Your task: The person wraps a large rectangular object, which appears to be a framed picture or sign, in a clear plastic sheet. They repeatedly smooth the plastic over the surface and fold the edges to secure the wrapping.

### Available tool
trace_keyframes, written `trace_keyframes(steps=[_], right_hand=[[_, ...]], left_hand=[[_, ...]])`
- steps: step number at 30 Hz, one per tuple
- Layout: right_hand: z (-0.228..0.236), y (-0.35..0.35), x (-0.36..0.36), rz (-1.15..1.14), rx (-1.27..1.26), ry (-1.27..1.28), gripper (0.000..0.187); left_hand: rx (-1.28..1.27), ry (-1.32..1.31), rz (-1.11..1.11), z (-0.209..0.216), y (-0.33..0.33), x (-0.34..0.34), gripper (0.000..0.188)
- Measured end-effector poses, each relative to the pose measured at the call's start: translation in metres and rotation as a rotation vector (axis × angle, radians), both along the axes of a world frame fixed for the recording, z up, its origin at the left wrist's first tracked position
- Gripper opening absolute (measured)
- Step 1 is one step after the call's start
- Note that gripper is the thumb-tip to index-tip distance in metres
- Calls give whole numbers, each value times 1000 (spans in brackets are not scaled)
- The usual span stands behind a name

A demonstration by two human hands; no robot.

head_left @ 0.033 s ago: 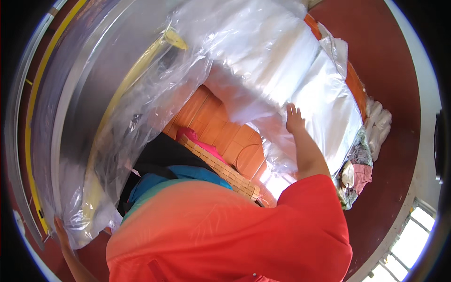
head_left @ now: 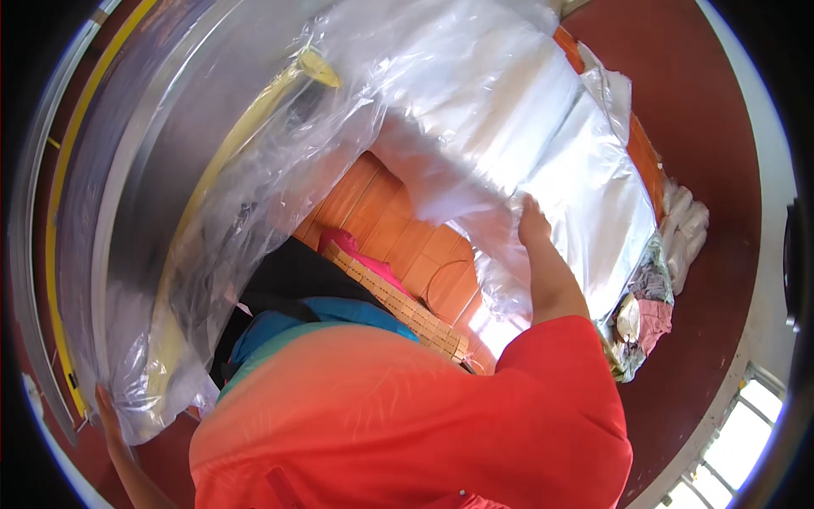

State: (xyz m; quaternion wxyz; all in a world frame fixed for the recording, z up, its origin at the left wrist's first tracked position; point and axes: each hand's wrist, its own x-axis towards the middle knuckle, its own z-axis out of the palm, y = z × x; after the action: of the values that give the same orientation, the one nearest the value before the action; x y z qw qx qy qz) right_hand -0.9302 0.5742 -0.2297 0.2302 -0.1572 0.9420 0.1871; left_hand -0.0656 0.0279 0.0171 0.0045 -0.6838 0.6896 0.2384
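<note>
A large sheet of clear plastic film (head_left: pixel 280 182) stretches from the lower left up to the top middle, wrinkled and see-through. At its lower left end, my left hand (head_left: pixel 110 424) grips the edge, its fingers partly masked by the film. Thick layers of whitish, shiny film (head_left: pixel 475 93) are piled over an orange-brown wooden surface. My right hand (head_left: pixel 532 225) is closed on the near edge of these layers, fingers curled in and their tips hidden.
A long yellow strip (head_left: pixel 229 153) shows through the film beside a grey metal surface (head_left: pixel 140 220). Close to my body are a woven slatted mat (head_left: pixel 394 301), pink cloth (head_left: pixel 369 263) and the tiled wood-coloured surface (head_left: pixel 373 204). Bagged cloths (head_left: pixel 649 314) lie at the right.
The fingers of my right hand were spread over the whitish film and have now curled in at its edge. My left hand stays almost where it was.
</note>
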Motion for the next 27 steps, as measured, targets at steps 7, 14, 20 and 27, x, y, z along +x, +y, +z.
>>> trace_keyframes(steps=[7, 14, 20, 27], right_hand=[[51, 3, -42, 448, 199, 218, 24], [199, -192, 13, 838, -716, -166, 17], [372, -332, 159, 1146, -1103, -597, 5], [449, -435, 76, 715, -1588, -125, 23]], left_hand=[[175, -320, -98, 35, -44, 38, 48], [-491, -122, -702, 67, -39, -288, 35], [494, 1256, -848, 71, 112, -543, 56], [276, 725, -1335, 29, 129, -424, 35]])
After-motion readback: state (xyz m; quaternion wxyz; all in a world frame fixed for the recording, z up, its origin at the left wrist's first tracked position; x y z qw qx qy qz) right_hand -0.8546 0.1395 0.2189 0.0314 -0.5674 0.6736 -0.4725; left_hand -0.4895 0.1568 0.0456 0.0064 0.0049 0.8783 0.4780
